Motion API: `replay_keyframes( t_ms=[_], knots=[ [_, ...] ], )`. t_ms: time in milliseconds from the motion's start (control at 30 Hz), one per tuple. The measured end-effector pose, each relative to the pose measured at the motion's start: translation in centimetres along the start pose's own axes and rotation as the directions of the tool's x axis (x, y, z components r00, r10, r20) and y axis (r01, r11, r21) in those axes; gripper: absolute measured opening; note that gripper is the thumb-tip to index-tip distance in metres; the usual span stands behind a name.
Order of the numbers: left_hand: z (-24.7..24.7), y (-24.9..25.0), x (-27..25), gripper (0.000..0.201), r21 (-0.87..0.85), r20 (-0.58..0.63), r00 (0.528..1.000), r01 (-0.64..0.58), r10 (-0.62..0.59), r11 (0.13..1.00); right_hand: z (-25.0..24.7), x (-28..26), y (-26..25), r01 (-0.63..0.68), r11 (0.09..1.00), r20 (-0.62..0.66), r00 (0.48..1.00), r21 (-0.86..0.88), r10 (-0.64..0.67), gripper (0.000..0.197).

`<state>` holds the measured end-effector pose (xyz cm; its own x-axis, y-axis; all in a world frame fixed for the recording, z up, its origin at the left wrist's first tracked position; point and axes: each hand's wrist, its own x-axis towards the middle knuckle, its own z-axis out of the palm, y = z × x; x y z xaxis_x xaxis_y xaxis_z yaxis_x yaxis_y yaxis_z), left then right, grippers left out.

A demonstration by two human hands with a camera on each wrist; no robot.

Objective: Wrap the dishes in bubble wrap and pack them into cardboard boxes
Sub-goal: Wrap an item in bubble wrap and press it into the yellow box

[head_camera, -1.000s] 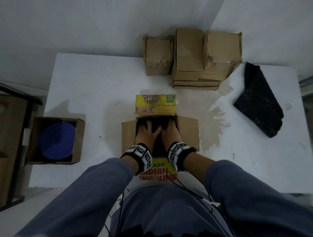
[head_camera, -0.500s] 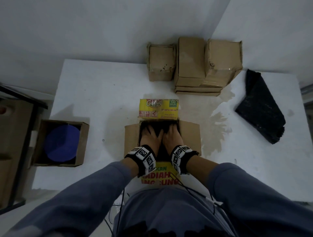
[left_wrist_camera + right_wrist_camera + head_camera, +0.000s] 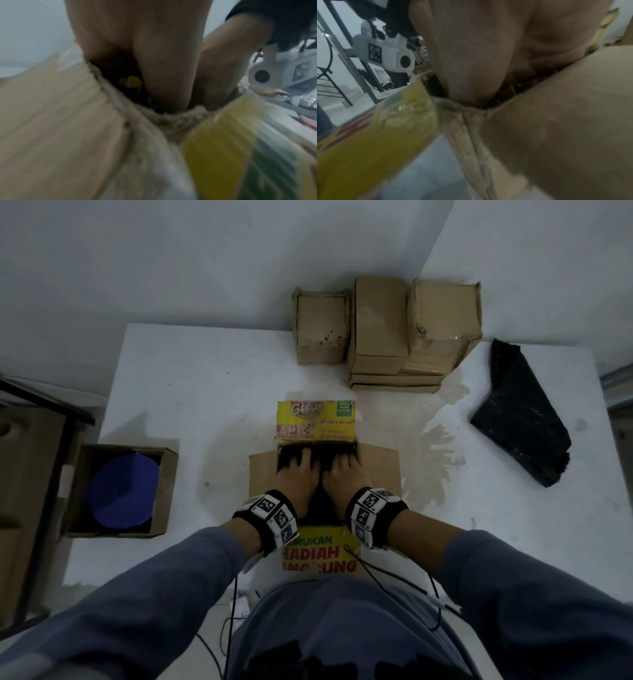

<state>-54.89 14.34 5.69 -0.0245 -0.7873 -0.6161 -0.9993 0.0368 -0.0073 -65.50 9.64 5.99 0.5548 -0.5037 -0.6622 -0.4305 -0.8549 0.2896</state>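
An open cardboard box [image 3: 378, 467] with yellow printed flaps sits at the table's near edge. Both hands are down inside it, side by side. My left hand [image 3: 298, 474] and right hand [image 3: 342, 474] lie with spread, fairly straight fingers on a dark, black-wrapped bundle [image 3: 323, 455] in the box. The fingertips fade into the dark interior. In the left wrist view the left hand [image 3: 154, 60] dips behind the brown flap [image 3: 51, 108]. The right hand [image 3: 479, 54] in the right wrist view goes down between the yellow flap [image 3: 376, 135] and a brown flap [image 3: 565, 108].
A smaller open box [image 3: 168, 491] at the left holds a blue plate [image 3: 121, 491]. Several closed cardboard boxes [image 3: 380, 326] stand at the back by the wall. A folded black bubble wrap sheet [image 3: 520, 419] lies at the right. A stain marks the white table [image 3: 205, 388].
Both hands stay inside the box and have drawn slightly apart, with the fingers spread wider. The head view has shifted a little.
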Motion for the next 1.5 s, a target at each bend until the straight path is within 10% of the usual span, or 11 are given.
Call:
replay_keyframes(
  t_ms=[633,1133,1300,1500],
  knots=[
    [0.7,-0.1,-0.7,0.096,0.026,-0.091,0.996,-0.024,0.027,0.999,1.2,0.3,-0.3,-0.026,0.995,-0.147,0.988,0.092,0.039,0.08],
    [2.0,0.7,0.1,0.091,-0.109,-0.143,0.988,0.05,-0.065,0.993,-1.0,-0.6,-0.7,-0.048,0.981,-0.095,0.993,0.187,0.067,0.036],
    [2.3,0.8,0.7,0.092,-0.15,-0.103,0.993,0.034,-0.05,0.988,-1.5,0.0,0.5,-0.031,0.771,-0.024,0.998,0.636,0.06,0.073],
    [2.4,0.8,0.6,0.086,-0.263,-0.095,0.993,0.042,-0.07,0.964,-2.0,0.7,0.0,-0.078,0.628,0.07,0.997,0.774,0.038,0.07]
  ],
)
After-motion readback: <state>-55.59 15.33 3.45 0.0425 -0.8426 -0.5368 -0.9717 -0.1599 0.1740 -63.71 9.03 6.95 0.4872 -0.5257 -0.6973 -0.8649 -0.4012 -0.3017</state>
